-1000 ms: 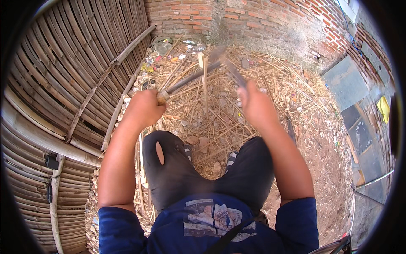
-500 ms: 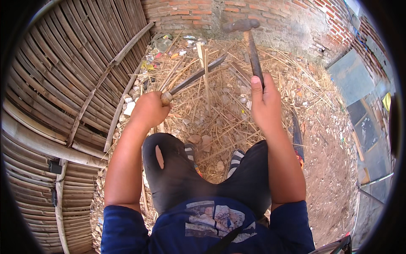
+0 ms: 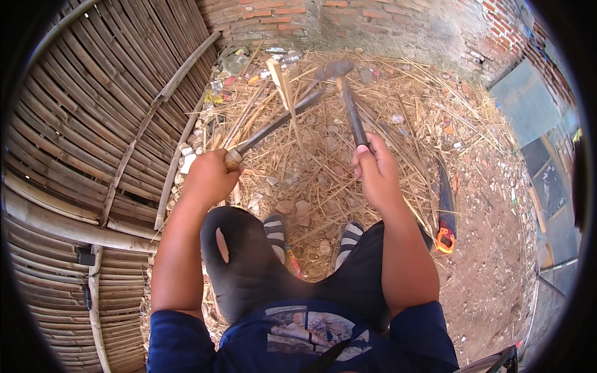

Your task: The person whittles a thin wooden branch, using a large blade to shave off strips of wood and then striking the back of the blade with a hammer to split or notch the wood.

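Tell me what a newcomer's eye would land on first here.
Probably the hammer in the right hand, its head appearing close to the tip of the long knife in the left hand. Next, the pale split stick beyond the knees, crossed by the knife, then the orange-handled saw lying off to the right.

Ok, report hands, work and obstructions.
Left hand closed on long knife. Right hand grips hammer. Split stick crossing the long knife. Saw off to the right.

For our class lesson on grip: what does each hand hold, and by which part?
Left hand: long knife, by its handle. Right hand: hammer, by its lower handle.
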